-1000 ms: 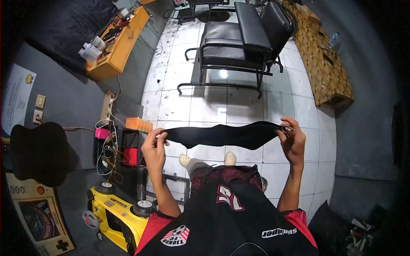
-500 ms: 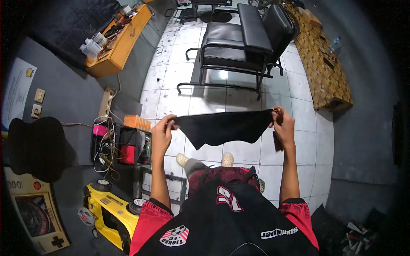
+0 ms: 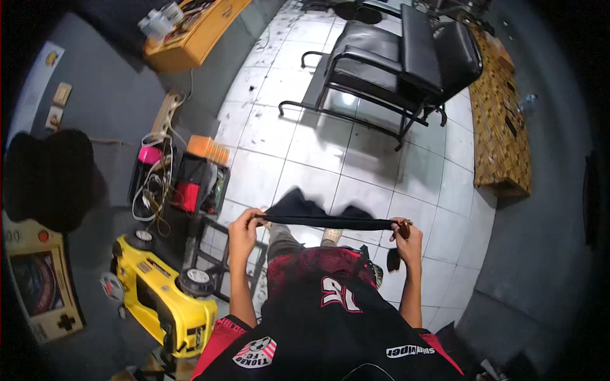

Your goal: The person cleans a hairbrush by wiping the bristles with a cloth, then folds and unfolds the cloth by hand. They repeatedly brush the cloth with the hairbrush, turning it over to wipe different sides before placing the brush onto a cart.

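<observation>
A black cloth [image 3: 324, 221] is stretched taut between my two hands in front of my waist. My left hand [image 3: 243, 233] pinches one end of its straight near edge. My right hand [image 3: 408, 244] grips the other end. The loose part of the cloth is flung away from me, blurred, and rises in two humps. In my right hand there is also a brown object [image 3: 405, 229], with a dark flat piece [image 3: 393, 259] below the fingers; its kind I cannot make out.
A black padded chair [image 3: 375, 57] on a metal frame stands ahead on white tiles. To the left are a yellow toy car [image 3: 162, 286], a dark rack [image 3: 202, 181] with cables and boxes, and a wooden wall shelf [image 3: 200, 38]. A woven bench [image 3: 502, 120] lines the right wall.
Both hands have come down closer to my body with the cloth. Its loose part, which hung toward me, now swings away. The head view has turned and shifted slightly.
</observation>
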Tool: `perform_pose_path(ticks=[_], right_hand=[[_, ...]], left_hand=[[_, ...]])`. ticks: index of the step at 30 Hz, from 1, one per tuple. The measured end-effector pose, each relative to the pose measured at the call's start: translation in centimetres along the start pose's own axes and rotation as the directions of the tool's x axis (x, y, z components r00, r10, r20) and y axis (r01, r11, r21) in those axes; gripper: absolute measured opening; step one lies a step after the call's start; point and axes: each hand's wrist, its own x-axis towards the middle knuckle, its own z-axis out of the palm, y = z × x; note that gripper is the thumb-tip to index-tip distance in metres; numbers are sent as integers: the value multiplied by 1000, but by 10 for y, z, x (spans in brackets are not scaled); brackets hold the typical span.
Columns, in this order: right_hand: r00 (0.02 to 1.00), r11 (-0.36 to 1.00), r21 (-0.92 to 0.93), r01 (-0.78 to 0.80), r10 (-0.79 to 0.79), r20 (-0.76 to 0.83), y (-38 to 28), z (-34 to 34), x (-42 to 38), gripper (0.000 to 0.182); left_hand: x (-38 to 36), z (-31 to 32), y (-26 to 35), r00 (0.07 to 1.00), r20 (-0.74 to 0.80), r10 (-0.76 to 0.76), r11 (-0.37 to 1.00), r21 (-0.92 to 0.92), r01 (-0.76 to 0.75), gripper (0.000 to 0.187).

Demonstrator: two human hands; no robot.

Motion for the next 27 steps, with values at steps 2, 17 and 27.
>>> perform_pose_path(ticks=[2, 17, 27], right_hand=[[996, 994, -77, 77, -74, 41, -9, 13, 10, 11], [934, 945, 167, 283, -310, 175, -156, 123, 61, 12], [912, 913, 56, 404, -407, 59, -263, 194, 74, 14]], left_hand=[[-2, -10, 15, 993, -110, -37, 998, 36, 42, 17], [18, -128, -12, 823, -549, -145, 959, -284, -20, 16], [81, -257, -45, 845, -514, 145, 927, -228, -298, 16]])
